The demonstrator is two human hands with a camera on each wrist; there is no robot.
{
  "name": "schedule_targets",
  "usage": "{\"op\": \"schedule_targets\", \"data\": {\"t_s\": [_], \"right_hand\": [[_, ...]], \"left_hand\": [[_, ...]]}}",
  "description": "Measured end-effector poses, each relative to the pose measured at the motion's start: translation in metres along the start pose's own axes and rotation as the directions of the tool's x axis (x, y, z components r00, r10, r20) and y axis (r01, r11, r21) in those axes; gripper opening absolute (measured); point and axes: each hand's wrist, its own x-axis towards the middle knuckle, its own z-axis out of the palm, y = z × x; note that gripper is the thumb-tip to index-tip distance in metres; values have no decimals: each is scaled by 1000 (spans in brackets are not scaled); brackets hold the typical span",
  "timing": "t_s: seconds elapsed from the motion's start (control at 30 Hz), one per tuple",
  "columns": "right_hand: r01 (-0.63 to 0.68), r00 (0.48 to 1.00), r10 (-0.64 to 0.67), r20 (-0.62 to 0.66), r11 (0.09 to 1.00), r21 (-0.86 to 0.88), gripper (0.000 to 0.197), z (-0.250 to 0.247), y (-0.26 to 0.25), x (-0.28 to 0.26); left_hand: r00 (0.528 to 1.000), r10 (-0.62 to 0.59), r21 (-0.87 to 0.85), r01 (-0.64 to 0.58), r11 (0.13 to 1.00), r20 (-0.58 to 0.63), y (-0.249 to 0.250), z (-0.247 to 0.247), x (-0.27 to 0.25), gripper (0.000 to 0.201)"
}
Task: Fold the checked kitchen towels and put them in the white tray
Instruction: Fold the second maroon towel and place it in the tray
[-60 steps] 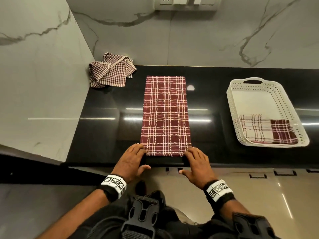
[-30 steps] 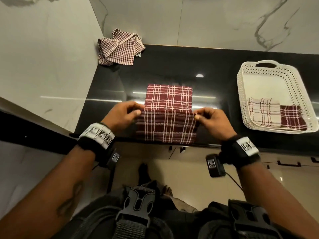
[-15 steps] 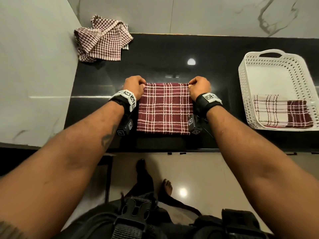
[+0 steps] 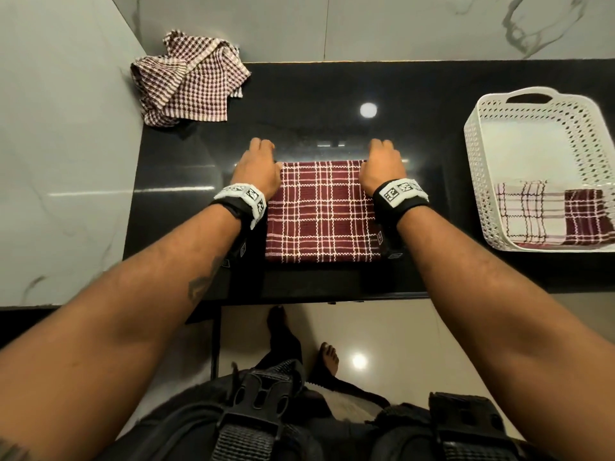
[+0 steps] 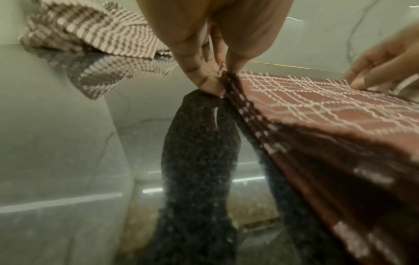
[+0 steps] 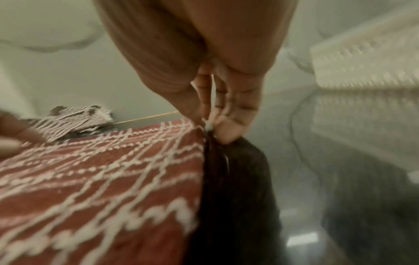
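At about 10 o'clock on the black surface (image 4: 416,168), against the marble wall corner, lies a crumpled small-check towel (image 4: 188,78), loosely heaped and unfolded, well apart from everything else.

Toward the middle, the left hand (image 4: 258,168) sits at the far left corner of the maroon checked towel (image 4: 322,214). The left wrist view shows its fingertips (image 5: 209,78) narrowed together, thumb against fingers, pinching the cloth's corner right at the surface.

The maroon checked towel itself lies flat in a folded, roughly square shape at 6 o'clock on the surface, its near edge just short of the front lip, white grid lines running straight across its top layer.

The right hand (image 4: 382,166) mirrors the other at the towel's far right corner. In the blurred right wrist view its fingers (image 6: 229,114) are drawn close together with the tips down at the towel's edge, nipping the corner.

At 3 o'clock stands the white tray (image 4: 476,181), perforated along its walls with a handle slot at its far end. Inside it, at the near end, rests a folded towel (image 4: 545,214), part pale with dark lines and part maroon. The tray is well apart from the hands.
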Motion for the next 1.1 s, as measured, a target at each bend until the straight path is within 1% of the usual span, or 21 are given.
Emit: {"op": "schedule_targets", "data": {"t_s": [0.03, 0.07, 0.1, 0.13, 0.17, 0.2, 0.23, 0.27, 0.3, 0.37, 0.43, 0.5, 0.53, 0.6, 0.67, 0.73, 0.77, 0.87, 0.97, 1.03, 1.1], "right_hand": [[70, 997, -71, -34, 997, -38, 29, -3, -9, -7], [138, 989, -140, -45, 989, -47, 27, -3, -19, -15], [207, 978, -207, -6, 977, -42, 28, 1, -28, -25], [277, 958, -272, 87, 960, -41, 34, 9, -36, -36], [338, 920, -317, 229, 939, -59, 47, 20, -41, -47], [387, 870, -326, 370, 917, -100, 61, 31, -40, -57], [424, 827, -314, 466, 893, -151, 72, 39, -34, -61], [448, 804, -301, 514, 873, -190, 77, 44, -25, -63], [454, 799, -289, 527, 865, -214, 80, 45, -13, -63], [395, 834, -232, 501, 884, -249, 86, 38, 12, -61], [297, 873, -123, 471, 901, -316, 87, 25, 31, -62], [227, 903, -24, 428, 874, -430, 81, 16, 35, -67], [223, 916, -28, 399, 864, -452, 76, 13, 29, -71], [296, 920, -165, 357, 888, -353, 69, 18, 7, -82], [410, 865, -312, 394, 891, -194, 66, 30, -10, -99], [442, 806, -335, 489, 889, -120, 65, 41, -10, -113], [432, 802, -324, 502, 895, -111, 66, 42, -3, -116], [356, 844, -258, 470, 925, -130, 68, 37, 33, -120], [253, 878, -153, 454, 952, -169, 73, 24, 60, -122], [232, 900, -123, 418, 947, -221, 77, 17, 57, -122], [247, 930, -175, 324, 949, -197, 72, 14, 36, -123]], "left_hand": [[995, 98, 76, -95, 993, -33, 7, -2, -5, 33], [974, 221, 136, -213, 968, -42, 16, -3, -12, 35], [939, 345, 173, -338, 925, -7, 24, -1, -18, 39], [897, 438, 195, -440, 876, 59, 31, 4, -25, 44], [866, 477, 213, -499, 840, 149, 34, 10, -33, 51], [854, 461, 242, -513, 824, 242, 34, 17, -41, 57], [857, 409, 283, -495, 821, 313, 30, 23, -48, 63], [870, 352, 322, -462, 826, 346, 22, 27, -55, 68], [886, 307, 346, -425, 837, 346, 12, 27, -61, 71], [911, 241, 354, -359, 864, 335, -7, 23, -71, 72], [919, 188, 368, -318, 874, 347, -18, 14, -77, 70], [928, 151, 405, -290, 867, 341, -14, 7, -79, 67], [932, 158, 406, -289, 867, 327, -6, 6, -80, 65], [927, 225, 346, -326, 880, 301, 19, 6, -83, 62], [901, 287, 285, -383, 879, 326, 43, 15, -91, 61], [885, 254, 286, -379, 880, 391, 49, 27, -105, 63], [891, 222, 299, -354, 886, 397, 44, 30, -111, 64], [927, 162, 313, -273, 910, 338, 16, 30, -134, 68], [932, 129, 314, -241, 919, 338, -2, 23, -150, 67], [936, 123, 321, -233, 918, 329, 1, 19, -150, 67], [946, 161, 304, -247, 920, 282, 17, 17, -140, 65]]}}
